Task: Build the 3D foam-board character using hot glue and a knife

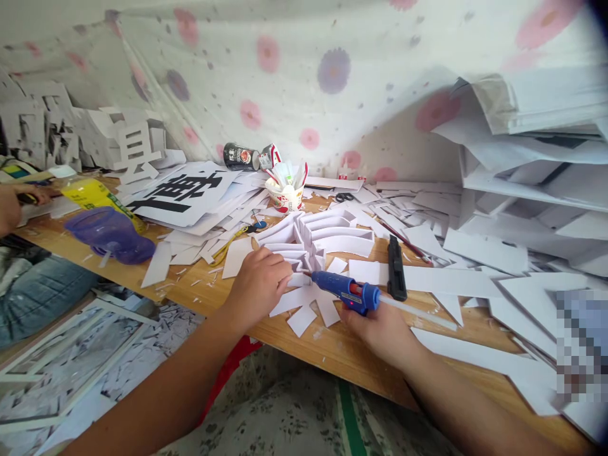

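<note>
My right hand (380, 326) grips a blue hot glue gun (339, 286) with a clear glue stick (422, 313) projecting from its back. The nozzle points left, at the near edge of a white raised character (342, 237) built of thin upright strips. At that character's near left side, my left hand (259, 285) is closed with fingers curled against it; the fingertips are partly hidden. White board scraps (301, 320) lie beneath the nozzle. Right of the character rests a black utility knife (396, 267).
Behind the character stand a paper cup (286, 193) of sticks and black scissors (344, 197). Left are a printed character sheet (183, 193), a purple plastic container (111, 234) and a yellow packet (97, 196). Stacked white boards (532, 171) rise at right. Another person's hand (21, 199) is far left.
</note>
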